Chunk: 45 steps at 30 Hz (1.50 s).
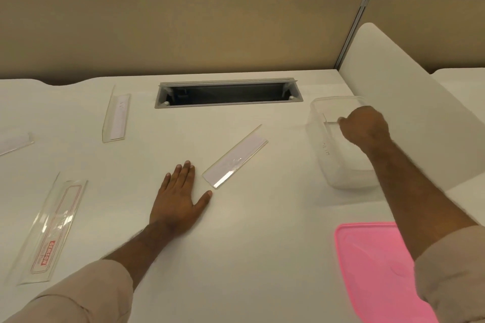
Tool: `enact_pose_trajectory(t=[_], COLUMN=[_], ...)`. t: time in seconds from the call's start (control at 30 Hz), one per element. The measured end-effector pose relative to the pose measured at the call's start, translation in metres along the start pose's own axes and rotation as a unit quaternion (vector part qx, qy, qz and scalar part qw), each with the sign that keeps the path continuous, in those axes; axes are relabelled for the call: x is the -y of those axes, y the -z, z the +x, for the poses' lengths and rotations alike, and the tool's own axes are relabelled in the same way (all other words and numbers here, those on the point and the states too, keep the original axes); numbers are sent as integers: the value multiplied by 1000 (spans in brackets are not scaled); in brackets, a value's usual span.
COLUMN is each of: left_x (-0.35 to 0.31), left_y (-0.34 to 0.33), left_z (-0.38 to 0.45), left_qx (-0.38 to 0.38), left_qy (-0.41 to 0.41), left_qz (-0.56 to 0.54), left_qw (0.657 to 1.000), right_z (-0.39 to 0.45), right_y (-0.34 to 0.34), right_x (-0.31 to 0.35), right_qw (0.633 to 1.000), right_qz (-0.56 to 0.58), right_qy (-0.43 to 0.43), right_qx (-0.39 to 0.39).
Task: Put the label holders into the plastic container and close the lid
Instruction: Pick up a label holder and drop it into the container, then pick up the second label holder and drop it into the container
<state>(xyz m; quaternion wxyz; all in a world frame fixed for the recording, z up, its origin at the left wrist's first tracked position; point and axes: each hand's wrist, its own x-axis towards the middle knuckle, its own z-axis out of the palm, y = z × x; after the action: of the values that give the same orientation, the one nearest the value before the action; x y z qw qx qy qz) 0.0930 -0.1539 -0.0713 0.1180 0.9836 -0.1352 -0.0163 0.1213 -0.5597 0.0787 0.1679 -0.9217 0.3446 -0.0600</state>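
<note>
A clear plastic container (338,176) stands open at the right of the white table (249,231). My right hand (364,126) is over it, fingers closed on a clear label holder (331,118) that reaches down inside. The pink lid (372,267) lies flat at the near right, partly under my right sleeve. My left hand (178,196) rests flat on the table, fingers spread, just left of a label holder (236,157) lying at the centre. Other holders lie at the back left (116,117), the far left edge (14,141) and the near left, with red print (49,231).
A grey cable slot (228,93) is sunk into the table behind the centre holder. A beige partition (183,31) closes off the back. A white side panel (409,102) rises right behind the container.
</note>
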Motion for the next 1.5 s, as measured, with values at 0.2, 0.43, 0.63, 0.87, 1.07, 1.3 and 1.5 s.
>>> enact_pose_trajectory(t=[0.2, 0.43, 0.63, 0.87, 1.07, 1.3, 1.5], left_x=[0, -1, -1, -1, 6, -12, 4], left_y=[1, 0, 2, 5, 21, 44, 83], left_z=[-1, -2, -1, -2, -4, -27, -31], left_qx=[3, -4, -5, -1, 28, -69, -140], left_qy=[2, 5, 5, 5, 26, -4, -97], left_qz=[-3, -12, -21, -36, -216, -366, -304], left_qw=[1000, 1000, 1000, 999, 976, 928, 937], right_z=[-44, -76, -74, -79, -98, -135, -163], right_y=[-5, -91, -131, -132, -113, -82, -58], right_x=[67, 111, 119, 102, 85, 83, 88], right_qw=[953, 876, 860, 866, 914, 916, 871], right_qz=[99, -115, -168, -114, -27, 157, 147], right_qy=[283, 440, 469, 486, 403, 265, 287], right_qx=[-50, 161, 111, 32, 43, 256, 371])
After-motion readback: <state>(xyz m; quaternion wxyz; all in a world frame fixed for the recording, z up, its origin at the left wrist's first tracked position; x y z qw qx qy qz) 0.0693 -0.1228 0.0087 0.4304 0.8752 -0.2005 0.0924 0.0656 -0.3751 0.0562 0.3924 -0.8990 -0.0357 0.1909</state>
